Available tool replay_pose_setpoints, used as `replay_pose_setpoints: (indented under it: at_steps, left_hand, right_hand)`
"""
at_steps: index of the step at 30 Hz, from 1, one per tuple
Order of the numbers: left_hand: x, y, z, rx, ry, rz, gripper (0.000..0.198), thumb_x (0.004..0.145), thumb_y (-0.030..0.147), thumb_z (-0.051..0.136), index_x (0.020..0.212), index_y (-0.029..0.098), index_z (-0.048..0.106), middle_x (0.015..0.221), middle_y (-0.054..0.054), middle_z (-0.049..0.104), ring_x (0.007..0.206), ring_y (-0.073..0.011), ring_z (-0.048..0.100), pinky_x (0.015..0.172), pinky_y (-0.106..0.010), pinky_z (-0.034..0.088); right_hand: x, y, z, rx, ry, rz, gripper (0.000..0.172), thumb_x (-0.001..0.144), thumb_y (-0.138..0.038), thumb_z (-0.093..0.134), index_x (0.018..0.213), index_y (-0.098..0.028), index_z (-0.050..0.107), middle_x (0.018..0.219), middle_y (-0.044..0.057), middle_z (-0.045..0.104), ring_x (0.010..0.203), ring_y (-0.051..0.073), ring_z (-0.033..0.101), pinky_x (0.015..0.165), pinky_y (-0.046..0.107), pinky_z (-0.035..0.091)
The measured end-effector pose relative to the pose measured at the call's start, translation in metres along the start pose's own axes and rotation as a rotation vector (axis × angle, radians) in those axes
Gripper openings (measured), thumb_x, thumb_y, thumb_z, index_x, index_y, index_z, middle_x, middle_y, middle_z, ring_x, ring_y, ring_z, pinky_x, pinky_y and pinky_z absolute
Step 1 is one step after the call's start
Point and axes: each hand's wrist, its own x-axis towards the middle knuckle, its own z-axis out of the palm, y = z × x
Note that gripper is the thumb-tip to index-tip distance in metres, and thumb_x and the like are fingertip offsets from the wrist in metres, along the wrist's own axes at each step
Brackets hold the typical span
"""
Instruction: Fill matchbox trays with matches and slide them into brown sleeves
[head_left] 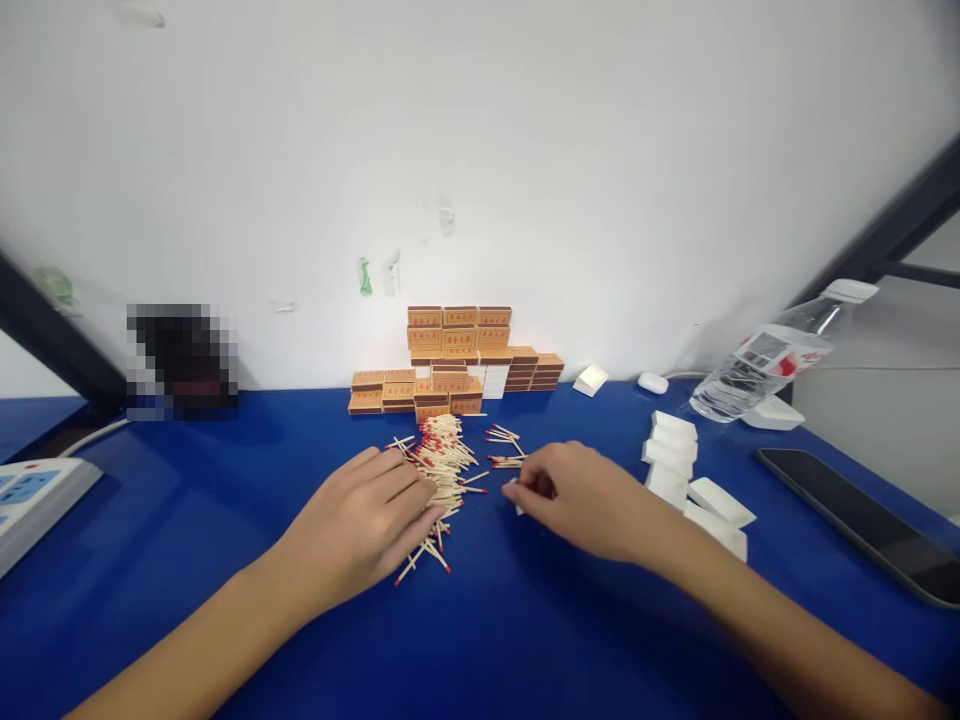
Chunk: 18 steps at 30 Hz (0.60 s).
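My left hand rests at the left side of a loose pile of red-tipped matches. Its fingers are curled together over the matches, and whatever lies between thumb and fingers is hidden. My right hand is closed in a pinch right of the pile. A small white piece shows at its fingertips, mostly covered by the hand. Two small groups of matches, one at the back and one nearer, lie beside the right fingers.
Stacked orange matchboxes stand against the wall behind the pile. White matchbox trays lie right of my right hand. Farther right are a tilted plastic bottle, a white earbud case and a phone. A power strip sits left.
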Motion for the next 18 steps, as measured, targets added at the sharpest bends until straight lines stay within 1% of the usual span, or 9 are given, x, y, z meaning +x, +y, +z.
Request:
replay_pose_setpoints:
  at_steps: [3,5,6,7,8,10,12,14,18]
  left_hand:
    - [0.0,0.006,0.002,-0.038,-0.009,-0.008,0.019,0.103,0.029,0.058,0.09,0.019,0.069,0.079,-0.003,0.067,0.076,-0.0204,0.062,0.068,-0.036,0.043]
    - [-0.001,0.008,0.003,-0.054,-0.01,-0.015,0.019,0.102,0.033,0.06,0.094,0.019,0.069,0.081,-0.004,0.067,0.077,-0.0216,0.063,0.068,-0.037,0.044]
    - [-0.001,0.009,0.003,-0.063,-0.007,-0.02,0.02,0.102,0.036,0.061,0.096,0.018,0.069,0.082,-0.004,0.068,0.078,-0.0221,0.063,0.069,-0.038,0.045]
    - [-0.001,0.01,0.003,-0.072,-0.002,-0.029,0.022,0.101,0.039,0.062,0.099,0.018,0.069,0.083,-0.005,0.068,0.079,-0.0227,0.063,0.07,-0.038,0.046]
    - [-0.002,0.011,0.004,-0.085,0.005,-0.039,0.023,0.1,0.04,0.064,0.101,0.018,0.069,0.085,-0.005,0.069,0.081,-0.0233,0.063,0.071,-0.039,0.048]
    - [-0.002,0.014,0.005,-0.121,0.021,-0.061,0.026,0.098,0.042,0.067,0.108,0.018,0.069,0.089,-0.006,0.07,0.086,-0.0247,0.064,0.076,-0.041,0.05]
    - [-0.002,0.018,0.007,-0.166,0.028,-0.085,0.035,0.094,0.045,0.072,0.115,0.018,0.068,0.096,-0.008,0.071,0.092,-0.0264,0.064,0.084,-0.045,0.053]
    - [-0.002,0.021,0.01,-0.214,0.017,-0.107,0.042,0.09,0.047,0.076,0.118,0.018,0.067,0.101,-0.008,0.07,0.095,-0.0275,0.063,0.086,-0.047,0.054]
    - [-0.004,0.024,0.015,-0.278,-0.029,-0.149,0.022,0.093,0.034,0.073,0.109,0.02,0.068,0.099,-0.007,0.068,0.092,-0.0261,0.062,0.079,-0.044,0.054]
  right_hand:
    - [-0.005,-0.004,-0.001,0.152,-0.01,-0.094,0.039,0.099,-0.048,0.058,0.07,-0.023,0.066,0.067,0.003,0.068,0.059,0.016,0.057,0.054,0.03,0.037]
    - [-0.007,0.008,-0.006,0.179,-0.002,-0.175,0.025,0.094,-0.048,0.067,0.09,-0.023,0.071,0.081,0.003,0.07,0.069,0.018,0.061,0.06,0.03,0.043]
    - [-0.008,0.015,-0.008,0.182,-0.024,-0.214,0.025,0.088,-0.047,0.074,0.1,-0.025,0.071,0.09,0.003,0.071,0.075,0.019,0.062,0.065,0.031,0.046]
    - [-0.009,0.022,-0.009,0.184,-0.065,-0.242,0.033,0.083,-0.045,0.08,0.108,-0.026,0.07,0.098,0.003,0.07,0.08,0.02,0.063,0.068,0.031,0.047]
    - [-0.01,0.026,-0.008,0.187,-0.097,-0.246,0.036,0.081,-0.043,0.083,0.109,-0.026,0.069,0.1,0.003,0.069,0.082,0.02,0.062,0.069,0.031,0.047]
    - [-0.012,0.026,-0.004,0.207,-0.139,-0.233,0.029,0.081,-0.037,0.083,0.104,-0.025,0.069,0.094,0.001,0.068,0.078,0.019,0.061,0.067,0.03,0.045]
    - [-0.012,0.017,0.002,0.249,-0.138,-0.242,0.022,0.084,-0.035,0.081,0.099,-0.023,0.069,0.087,0.0,0.066,0.074,0.017,0.058,0.064,0.029,0.043]
    - [-0.011,0.004,0.007,0.294,-0.129,-0.282,0.024,0.084,-0.037,0.082,0.099,-0.022,0.07,0.085,-0.001,0.066,0.073,0.016,0.058,0.064,0.028,0.043]
    - [-0.006,-0.001,0.004,0.348,-0.151,-0.294,0.033,0.082,-0.044,0.085,0.104,-0.023,0.073,0.086,-0.001,0.068,0.074,0.016,0.059,0.065,0.028,0.045]
